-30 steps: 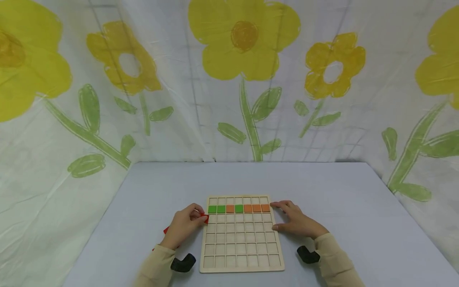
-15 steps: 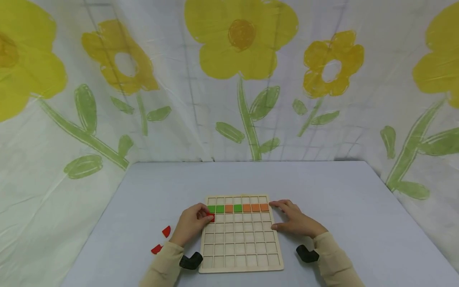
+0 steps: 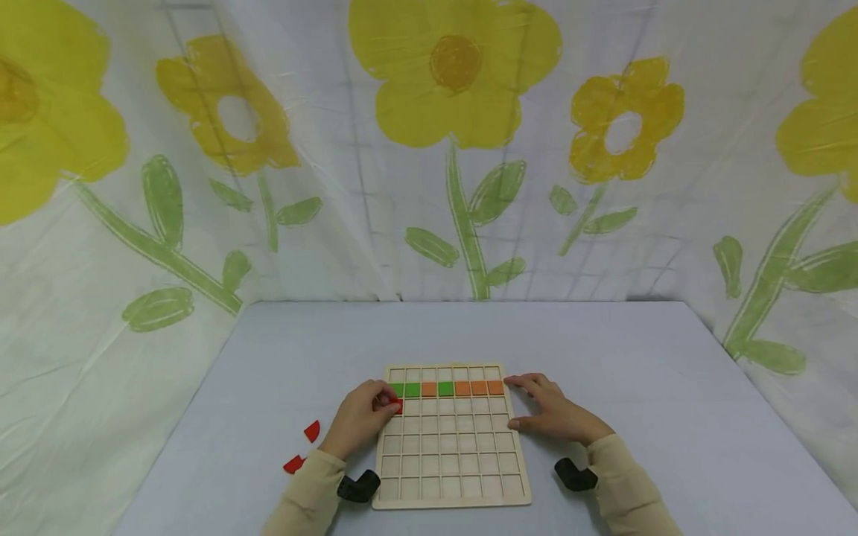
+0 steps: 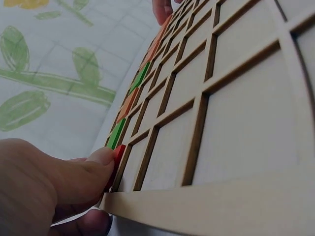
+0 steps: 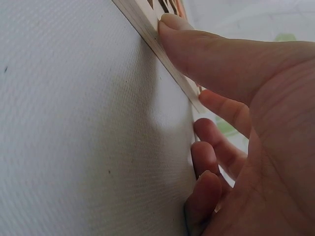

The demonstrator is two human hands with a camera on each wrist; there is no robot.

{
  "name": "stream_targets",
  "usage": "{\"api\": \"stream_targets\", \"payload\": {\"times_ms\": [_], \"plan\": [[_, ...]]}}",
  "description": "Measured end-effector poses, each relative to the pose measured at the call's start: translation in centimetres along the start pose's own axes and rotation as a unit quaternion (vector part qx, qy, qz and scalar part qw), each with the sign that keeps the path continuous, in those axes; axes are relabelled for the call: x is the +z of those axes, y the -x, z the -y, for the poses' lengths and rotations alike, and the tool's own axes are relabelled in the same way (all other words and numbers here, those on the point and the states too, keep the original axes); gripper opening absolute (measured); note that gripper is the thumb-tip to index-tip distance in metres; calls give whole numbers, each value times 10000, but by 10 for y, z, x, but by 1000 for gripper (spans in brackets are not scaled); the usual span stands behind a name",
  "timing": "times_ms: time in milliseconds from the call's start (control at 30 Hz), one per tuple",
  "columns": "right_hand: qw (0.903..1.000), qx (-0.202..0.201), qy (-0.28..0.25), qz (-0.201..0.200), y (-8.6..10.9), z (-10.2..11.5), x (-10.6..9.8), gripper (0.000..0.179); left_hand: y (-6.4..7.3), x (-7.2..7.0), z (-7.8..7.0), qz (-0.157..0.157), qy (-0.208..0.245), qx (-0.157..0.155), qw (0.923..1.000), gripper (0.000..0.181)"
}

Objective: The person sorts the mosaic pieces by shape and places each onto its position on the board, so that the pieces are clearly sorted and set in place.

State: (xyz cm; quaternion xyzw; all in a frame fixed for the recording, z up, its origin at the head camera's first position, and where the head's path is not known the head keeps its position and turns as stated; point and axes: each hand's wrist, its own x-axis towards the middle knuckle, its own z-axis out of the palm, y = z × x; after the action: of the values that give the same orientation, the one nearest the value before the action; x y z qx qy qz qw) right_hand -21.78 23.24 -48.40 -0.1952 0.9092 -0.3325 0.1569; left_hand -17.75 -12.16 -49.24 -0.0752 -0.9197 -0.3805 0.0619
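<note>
My left hand (image 3: 363, 417) pinches a small red piece (image 3: 399, 406) at the left end of the wooden grid board's (image 3: 452, 505) third row. In the left wrist view the thumb lies on the red piece (image 4: 117, 158), beside a green tile (image 4: 116, 133); its lower part and outline are hidden. My right hand (image 3: 561, 414) stays at the board's right side, fingers spread, thumb and index fingertip touching the edge. From the right wrist view, the right thumb (image 5: 206, 56) rests against that edge, while the other fingers lie loosely along the table.
Green and orange (image 3: 479, 388) tiles fill the board's second row. Loose red wedge-shaped pieces (image 3: 312, 431) lie on the white table (image 3: 248, 387) left of the board, some near the left sleeve (image 3: 304, 495). A flower-printed cloth (image 3: 375, 223) hangs behind the table.
My left hand has moved right with the red piece, from the board's left edge onto the third row's first cell, uncovering loose red pieces. My right hand has stayed in place.
</note>
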Motion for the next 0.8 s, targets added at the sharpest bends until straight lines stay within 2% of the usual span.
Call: {"api": "stream_targets", "payload": {"times_ms": [200, 400, 500, 633, 800], "plan": [[10000, 23, 32, -11, 0, 0, 0, 74, -2, 1, 2, -45, 57, 60, 10000, 14], [10000, 31, 20, 9, 1, 0, -1, 75, -3, 1, 4, -4, -89, 333, 9994, 15], [10000, 58, 3, 21, 1, 0, -1, 75, -3, -5, 6, 41, -99, 421, 9991, 15], [10000, 1, -31, 48, 1, 1, -1, 74, 0, -22, 11, -137, -199, 498, 9985, 12], [10000, -54, 22, 62, 2, 3, -2, 74, 10, -56, 26, -285, -701, 489, 9959, 15]]}}
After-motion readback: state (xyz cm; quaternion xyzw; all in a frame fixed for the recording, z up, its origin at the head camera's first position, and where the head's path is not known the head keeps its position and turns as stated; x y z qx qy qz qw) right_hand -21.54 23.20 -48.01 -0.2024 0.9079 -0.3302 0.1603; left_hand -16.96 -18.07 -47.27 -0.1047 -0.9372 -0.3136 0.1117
